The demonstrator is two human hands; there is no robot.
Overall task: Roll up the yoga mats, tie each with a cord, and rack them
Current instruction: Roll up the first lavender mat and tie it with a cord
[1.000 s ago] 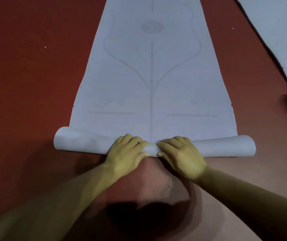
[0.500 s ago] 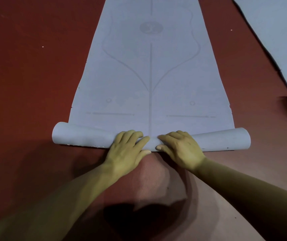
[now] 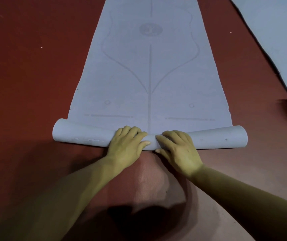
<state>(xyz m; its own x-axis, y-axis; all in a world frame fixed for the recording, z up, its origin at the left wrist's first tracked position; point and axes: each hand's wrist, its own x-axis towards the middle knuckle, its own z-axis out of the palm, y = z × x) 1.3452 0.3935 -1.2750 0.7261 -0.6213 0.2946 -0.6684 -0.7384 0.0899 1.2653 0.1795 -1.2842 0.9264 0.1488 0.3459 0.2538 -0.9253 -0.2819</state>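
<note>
The left hand (image 3: 127, 145) and right hand (image 3: 179, 150), side by side, curl their fingers over the middle of the roll (image 3: 80, 134), thumbs on its near face. Beyond, the yoga mat (image 3: 149, 75) lies flat on the red floor (image 3: 26, 75); light, soft and springy, it likely telescopes unless held wider.

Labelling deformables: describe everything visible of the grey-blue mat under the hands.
The yoga mat is grey-blue, foam-like, printed with a centre line, curved guides and a round emblem. Its near end is rolled into a loose tube; the rest lies flat on the red floor. The left hand and right hand curl over the roll's middle.
</note>
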